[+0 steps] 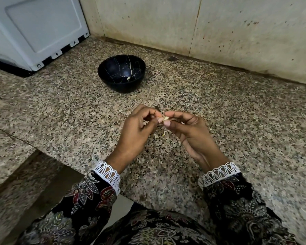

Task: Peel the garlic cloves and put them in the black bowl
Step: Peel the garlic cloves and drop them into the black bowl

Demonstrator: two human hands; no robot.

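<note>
The small, pale cream garlic clove [165, 118] sits between my two hands, held just above the speckled granite counter [237, 121] and well short of the bowl. I judge it light as nothing, firm at the core but wrapped in dry, papery skin that tears rather than slides off; once bare it will likely be a little tacky and slick, so a hard squeeze could shoot it out of my grip. The best hold, I think, is across its flat sides with one hand while a nail of the other catches the skin at the blunt root end, where it usually lifts first.

My left hand [140, 126] has its fingers curled in, thumb and forefinger pinching one side of the clove. My right hand [185, 128] pinches the other side between thumb and fingertips, the remaining fingers loosely bent. How much skin is left on I cannot tell; the clove is mostly hidden by my fingertips.

Below my hands, a few pale scraps of garlic skin [163, 133] lie on the counter. Farther off stands the round black bowl with thin pale veining [121, 75], with one small pale clove [128, 78] lying in its bottom. Behind it to the left stands a white appliance [34, 29], and stained beige wall tiles [219, 29] close off the back.
</note>
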